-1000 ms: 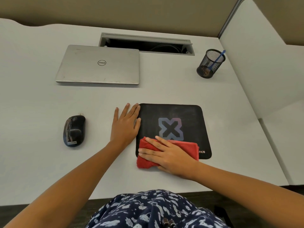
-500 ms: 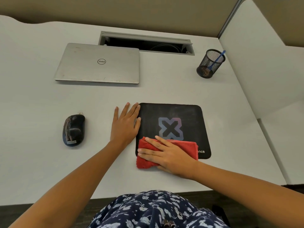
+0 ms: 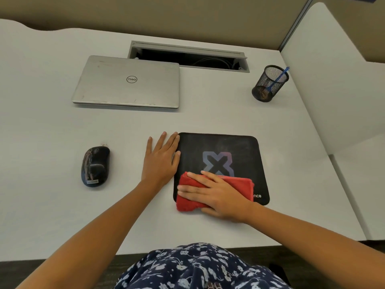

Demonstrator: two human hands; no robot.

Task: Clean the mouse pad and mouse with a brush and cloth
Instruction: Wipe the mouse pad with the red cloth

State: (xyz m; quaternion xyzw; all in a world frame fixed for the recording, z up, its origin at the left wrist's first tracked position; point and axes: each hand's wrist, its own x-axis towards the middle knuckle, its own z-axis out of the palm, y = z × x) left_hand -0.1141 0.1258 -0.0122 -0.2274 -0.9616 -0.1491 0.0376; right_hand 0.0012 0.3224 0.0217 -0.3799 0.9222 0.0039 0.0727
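Note:
A black mouse pad [image 3: 233,149] with a coloured X logo lies on the white desk in front of me. A folded red cloth [image 3: 239,183] covers its near left part, overhanging the pad's front edge. My right hand [image 3: 216,195] presses flat on the cloth with straight fingers pointing left. My left hand [image 3: 160,161] lies flat on the desk at the pad's left edge, its thumb and forefinger touching the pad. A black mouse [image 3: 95,166] sits further left, apart from both hands. A blue-handled brush [image 3: 278,79] stands in a mesh cup.
A shut silver laptop [image 3: 129,82] lies at the back left. Behind it is an open cable slot [image 3: 187,57] in the desk. The black mesh cup [image 3: 268,84] stands at the back right, near a white partition [image 3: 337,84].
Both hands and the cloth stay almost where they were; the cloth has barely shifted on the pad. The mouse has not moved.

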